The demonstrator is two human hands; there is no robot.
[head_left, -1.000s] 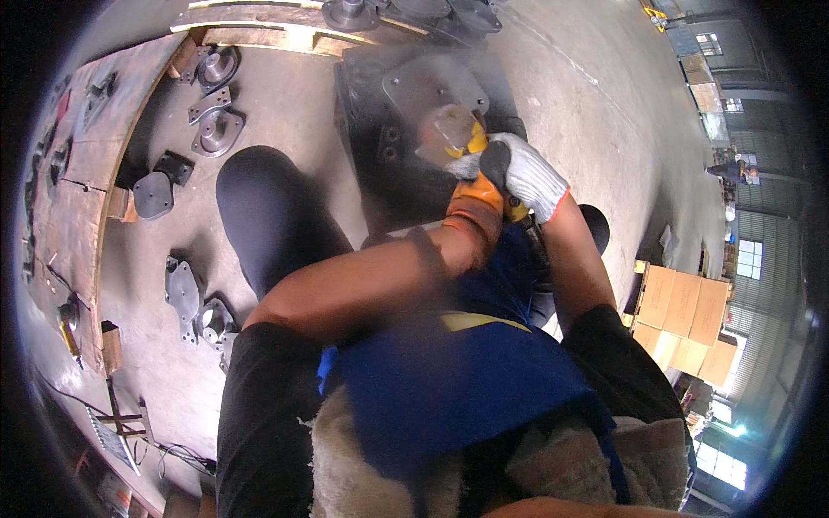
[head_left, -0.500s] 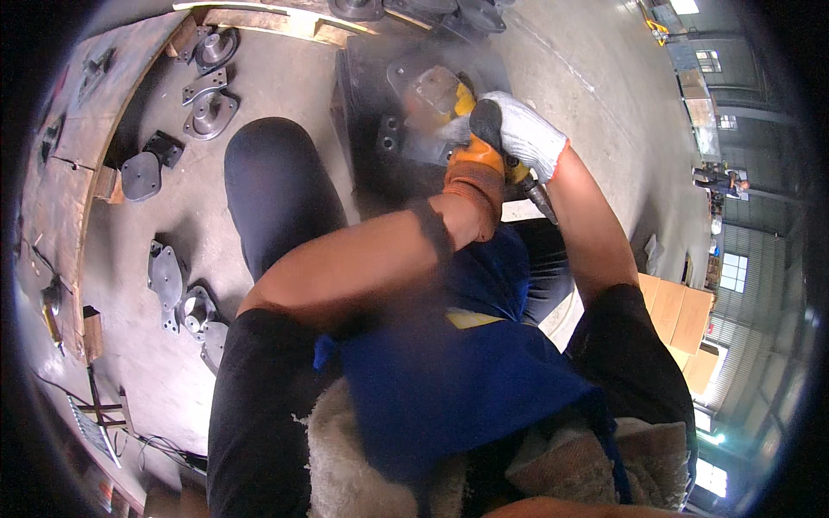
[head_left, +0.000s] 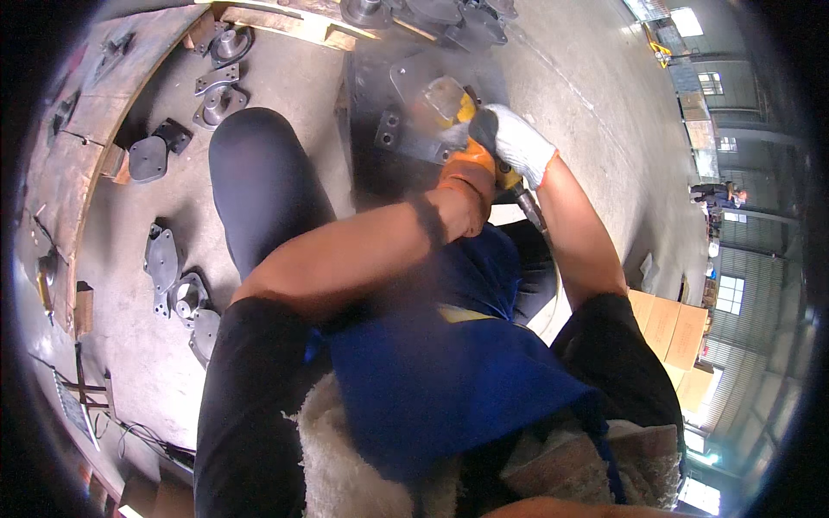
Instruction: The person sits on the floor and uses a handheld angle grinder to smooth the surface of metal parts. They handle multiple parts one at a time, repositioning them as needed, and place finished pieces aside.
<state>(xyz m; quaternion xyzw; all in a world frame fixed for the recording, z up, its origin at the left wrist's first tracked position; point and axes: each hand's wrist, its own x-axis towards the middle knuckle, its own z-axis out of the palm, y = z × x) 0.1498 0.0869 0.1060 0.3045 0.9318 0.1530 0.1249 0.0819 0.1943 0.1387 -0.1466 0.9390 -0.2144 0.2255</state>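
My left hand (head_left: 469,180), in an orange glove, is wrapped round the body of a yellow angle grinder (head_left: 509,179). On the same tool, my right hand (head_left: 516,145) is closed, wearing a white knit glove with a dark palm. The grinder's grey head (head_left: 446,97) lies over a dark metal plate (head_left: 406,76), its lower side hidden. That plate rests on a dark block-like stand (head_left: 367,173) in front of my knees. Beside the tool head is a small piece with holes (head_left: 389,129). A dark fitting (head_left: 529,207) extends from the grinder's rear end, under my right wrist.
Several flanged metal parts (head_left: 220,104) lie on the floor to the left, with more plates (head_left: 161,259) nearer me. A wooden-edged bench (head_left: 104,129) runs along the left. Pallet boards (head_left: 285,26) stand beyond. Cardboard boxes (head_left: 669,328) and a distant person (head_left: 721,195) are at right.
The whole view has shifted slightly. Both hands stay on the grinder, and its head sits slightly nearer to me over the plate.
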